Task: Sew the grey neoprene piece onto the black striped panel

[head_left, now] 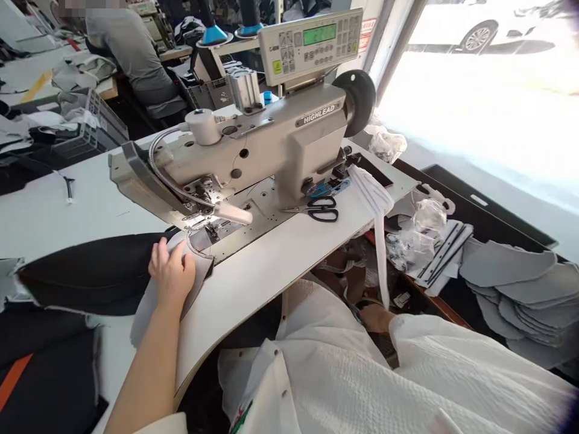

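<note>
My left hand [172, 271] holds a grey fabric panel [199, 259] down against the table, its bent fingers on top of the cloth. The panel's far edge lies just before the needle area of a beige sewing machine [289, 126], whose small lamp [233, 212] lights the spot. A black fabric piece [90, 271] stretches out to the left of the hand, partly beneath the grey one. My right hand is not in view.
Black-handled scissors [323, 208] lie on the white table [253, 265] by the machine's base. White strips [377, 217] hang over its front edge. Stacked grey panels [525, 289] sit at the right. Another person [136, 54] sits at the back left, near a grey crate [90, 123].
</note>
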Available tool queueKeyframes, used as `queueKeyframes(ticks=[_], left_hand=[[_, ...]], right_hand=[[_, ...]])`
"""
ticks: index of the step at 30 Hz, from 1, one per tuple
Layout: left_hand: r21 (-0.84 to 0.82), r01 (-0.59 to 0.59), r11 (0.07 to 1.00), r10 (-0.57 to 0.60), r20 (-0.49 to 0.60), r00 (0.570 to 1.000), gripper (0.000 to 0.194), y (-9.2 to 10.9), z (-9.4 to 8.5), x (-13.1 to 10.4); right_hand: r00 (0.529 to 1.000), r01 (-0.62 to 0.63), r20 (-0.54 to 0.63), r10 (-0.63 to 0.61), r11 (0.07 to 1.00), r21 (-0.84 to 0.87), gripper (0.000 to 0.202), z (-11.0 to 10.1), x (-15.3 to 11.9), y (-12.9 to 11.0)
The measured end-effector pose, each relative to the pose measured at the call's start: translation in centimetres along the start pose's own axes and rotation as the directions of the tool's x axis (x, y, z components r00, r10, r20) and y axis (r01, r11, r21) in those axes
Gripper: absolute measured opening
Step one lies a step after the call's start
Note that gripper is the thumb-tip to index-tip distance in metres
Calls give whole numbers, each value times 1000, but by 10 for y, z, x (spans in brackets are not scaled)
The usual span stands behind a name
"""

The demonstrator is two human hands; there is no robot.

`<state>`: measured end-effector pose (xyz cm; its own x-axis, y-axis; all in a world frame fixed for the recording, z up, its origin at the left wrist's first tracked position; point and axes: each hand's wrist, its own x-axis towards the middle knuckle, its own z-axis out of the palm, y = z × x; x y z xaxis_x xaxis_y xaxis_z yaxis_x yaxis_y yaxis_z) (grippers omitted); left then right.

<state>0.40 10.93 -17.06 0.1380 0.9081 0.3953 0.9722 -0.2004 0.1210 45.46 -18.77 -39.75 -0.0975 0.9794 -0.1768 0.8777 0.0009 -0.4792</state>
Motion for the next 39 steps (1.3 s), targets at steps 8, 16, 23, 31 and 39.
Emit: queueKeyframes(ticks=[8,16,23,31,39], left_hand=[[-527,-252,812,260,-60,964,27,77,-34,-47],[-531,783,324,694,696,184,59,153,-52,-92],[-522,367,770,494,852,174,27,151,-68,-36],[19,-483,876,410,498,764,33,113,-31,11],[-158,-473,867,498,227,837,34,68,-1,-9]], right_hand=[[974,-41,226,-5,980,196,15,-71,59,-55],[656,545,17,-754,489,681,31,-186,115,-203],[672,727,-213,-709,577,372,31,-223,145,-167],[653,755,-93,-751,636,161,39,-236,98,-141],[604,794,103,-790,608,13,47,-183,93,-184]])
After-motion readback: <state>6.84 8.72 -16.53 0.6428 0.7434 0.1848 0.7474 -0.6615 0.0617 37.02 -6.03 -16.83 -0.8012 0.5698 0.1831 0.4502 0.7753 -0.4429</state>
